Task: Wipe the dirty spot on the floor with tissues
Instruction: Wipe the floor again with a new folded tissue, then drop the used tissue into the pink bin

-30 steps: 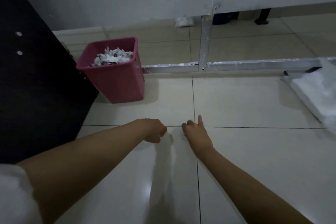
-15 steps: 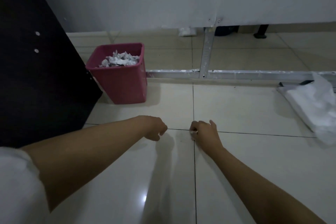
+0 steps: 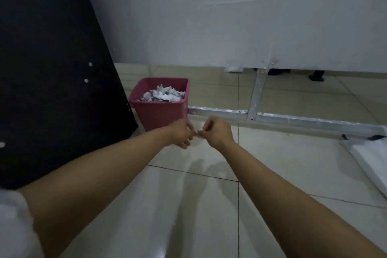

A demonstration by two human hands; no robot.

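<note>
The setting looks like a plain indoor room, perhaps an office or back room, though its exact use cannot be told. A pink plastic wastebasket full of crumpled tissues stands on glossy beige floor tiles. Left of the wastebasket rises a dark wooden panel; behind it is a white partition wall; right of it lies an aluminium floor rail.

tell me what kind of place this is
Probably an indoor room or back area under work, though that is a guess: a glossy tile floor, a white partition on a metal frame, and a pink bin of crumpled tissues.
</note>
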